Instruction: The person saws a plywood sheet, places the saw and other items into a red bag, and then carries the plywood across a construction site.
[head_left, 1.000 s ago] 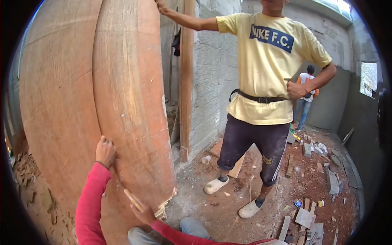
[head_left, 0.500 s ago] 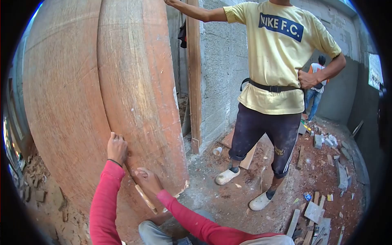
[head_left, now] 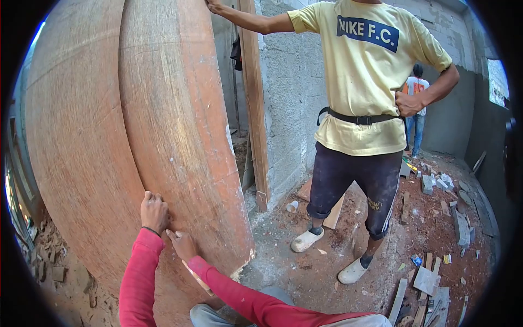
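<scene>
Two large reddish-brown plywood sheets stand upright before me, the left sheet [head_left: 76, 136] meeting the right sheet [head_left: 169, 109] along a dark curved seam. My left hand [head_left: 154, 211] is closed at the low part of this seam, its fingers curled on the plywood edge. Just below and to the right, my right hand [head_left: 183, 244] is closed, thumb and finger pinched together near the left hand's fingers. Whatever lies in that pinch is too small or hidden to make out. A pale wooden strip [head_left: 197, 277] runs below the right wrist, partly covered by my sleeve.
A co-worker in a yellow shirt [head_left: 364, 82] stands to the right, one hand against the plywood's edge. A wooden post [head_left: 255, 109] lines a doorway beside a rough grey wall [head_left: 294, 98]. Bricks and wood offcuts [head_left: 427, 280] litter the floor. Another person [head_left: 417, 98] stands far back.
My right hand has moved up and left, closer to my left hand. The left hand sits slightly lower in view. The wooden strip is more covered by my sleeve.
</scene>
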`<state>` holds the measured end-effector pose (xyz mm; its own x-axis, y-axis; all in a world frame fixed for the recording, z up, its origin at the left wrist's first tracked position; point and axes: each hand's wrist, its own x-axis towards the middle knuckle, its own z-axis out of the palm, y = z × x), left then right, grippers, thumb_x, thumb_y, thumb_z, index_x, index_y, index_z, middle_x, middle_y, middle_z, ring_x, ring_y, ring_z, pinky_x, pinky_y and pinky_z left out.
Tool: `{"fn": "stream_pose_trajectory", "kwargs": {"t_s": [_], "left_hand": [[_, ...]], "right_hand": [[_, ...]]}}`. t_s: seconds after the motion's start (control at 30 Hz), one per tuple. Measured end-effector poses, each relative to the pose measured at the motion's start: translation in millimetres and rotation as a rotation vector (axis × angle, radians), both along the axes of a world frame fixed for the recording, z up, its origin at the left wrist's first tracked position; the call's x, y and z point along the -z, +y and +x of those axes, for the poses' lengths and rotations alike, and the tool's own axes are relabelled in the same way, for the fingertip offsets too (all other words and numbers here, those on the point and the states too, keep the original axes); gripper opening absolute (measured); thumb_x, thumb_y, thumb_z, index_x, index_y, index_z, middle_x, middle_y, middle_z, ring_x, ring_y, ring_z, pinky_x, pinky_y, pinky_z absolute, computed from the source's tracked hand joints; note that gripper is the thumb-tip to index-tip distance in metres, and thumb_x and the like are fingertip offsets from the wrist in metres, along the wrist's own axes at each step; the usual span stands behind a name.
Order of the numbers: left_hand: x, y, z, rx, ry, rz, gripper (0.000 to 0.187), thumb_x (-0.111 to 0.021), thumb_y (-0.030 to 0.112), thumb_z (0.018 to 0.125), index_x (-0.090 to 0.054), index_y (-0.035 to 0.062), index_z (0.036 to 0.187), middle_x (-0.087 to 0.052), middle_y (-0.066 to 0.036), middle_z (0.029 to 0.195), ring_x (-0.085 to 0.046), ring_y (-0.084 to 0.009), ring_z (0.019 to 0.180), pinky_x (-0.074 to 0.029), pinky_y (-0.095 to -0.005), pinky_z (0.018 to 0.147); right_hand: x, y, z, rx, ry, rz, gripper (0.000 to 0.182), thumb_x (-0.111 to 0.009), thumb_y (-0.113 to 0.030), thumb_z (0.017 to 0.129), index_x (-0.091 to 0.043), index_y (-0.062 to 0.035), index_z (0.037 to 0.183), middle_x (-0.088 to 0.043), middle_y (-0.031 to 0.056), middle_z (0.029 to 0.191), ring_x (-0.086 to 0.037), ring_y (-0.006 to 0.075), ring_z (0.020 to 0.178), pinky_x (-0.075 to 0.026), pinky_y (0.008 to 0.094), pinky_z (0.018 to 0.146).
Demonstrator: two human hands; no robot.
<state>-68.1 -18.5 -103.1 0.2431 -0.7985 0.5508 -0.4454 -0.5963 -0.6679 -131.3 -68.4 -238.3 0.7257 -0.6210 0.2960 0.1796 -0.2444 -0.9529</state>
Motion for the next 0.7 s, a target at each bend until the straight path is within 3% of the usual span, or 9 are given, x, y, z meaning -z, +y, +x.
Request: {"fn": "stream_pose_trajectory", "kwargs": {"t_s": [0.07, 0.17, 0.27, 0.33, 0.6, 0.7], "left_hand": [[5, -3, 6, -0.018, -0.003, 0.014, 0.015, -0.069, 0.028, 0.071, -0.074, 0.0133, 0.072, -0.067, -0.009, 0.082, -0.063, -0.0196, 0.084, -0.036, -0.0335, 0.093], [-3, -2, -3, -0.026, 0.009, 0.034, 0.012, -0.068, 0.025, 0.071, -0.073, 0.0135, 0.071, -0.067, -0.009, 0.079, -0.063, -0.0196, 0.078, -0.037, -0.0333, 0.092], [3, -5, 6, -0.004, -0.034, 0.017, 0.013, -0.069, 0.026, 0.071, -0.073, 0.0141, 0.069, -0.067, -0.009, 0.076, -0.063, -0.0195, 0.074, -0.037, -0.0338, 0.091], [-1, -4, 1, -0.018, -0.020, 0.024, 0.013, -0.068, 0.025, 0.072, -0.073, 0.0143, 0.069, -0.067, -0.009, 0.075, -0.063, -0.0195, 0.073, -0.037, -0.0339, 0.091], [-1, -6, -4, -0.074, -0.052, 0.081, 0.015, -0.062, 0.019, 0.080, -0.073, 0.0150, 0.070, -0.067, -0.008, 0.072, -0.064, -0.0188, 0.071, -0.037, -0.0364, 0.092], [-1, -11, -1, -0.185, -0.035, 0.177, 0.018, -0.061, 0.021, 0.084, -0.075, 0.0156, 0.073, -0.070, -0.006, 0.077, -0.066, -0.0180, 0.075, -0.035, -0.0414, 0.099]], "right_hand": [[0, -1, 1, -0.022, 0.001, 0.068, 0.057, -0.059, -0.047, 0.094, -0.060, 0.0035, 0.067, -0.055, 0.0205, 0.055, -0.045, 0.0300, 0.048, -0.040, 0.0448, 0.054], [4, -4, 4, 0.086, 0.032, -0.082, 0.057, -0.061, -0.046, 0.093, -0.060, 0.0039, 0.064, -0.054, 0.0222, 0.055, -0.039, 0.0279, 0.049, -0.037, 0.0453, 0.052], [1, -5, 8, 0.073, 0.038, -0.063, 0.058, -0.061, -0.047, 0.092, -0.062, 0.0050, 0.066, -0.055, 0.0235, 0.056, -0.047, 0.0298, 0.048, -0.039, 0.0454, 0.053], [-1, -8, 9, 0.044, 0.096, -0.043, 0.060, -0.054, -0.054, 0.093, -0.066, -0.0005, 0.068, -0.059, 0.0205, 0.056, -0.062, 0.0393, 0.059, -0.045, 0.0480, 0.059], [-2, -4, 12, 0.140, 0.136, -0.186, 0.051, -0.052, -0.051, 0.092, -0.072, -0.0058, 0.079, -0.067, 0.0213, 0.079, -0.065, 0.0421, 0.076, -0.048, 0.0514, 0.066], [-9, -5, 11, 0.137, 0.166, -0.197, 0.050, -0.052, -0.050, 0.092, -0.072, -0.0066, 0.079, -0.067, 0.0219, 0.083, -0.065, 0.0429, 0.079, -0.048, 0.0522, 0.068]]}}
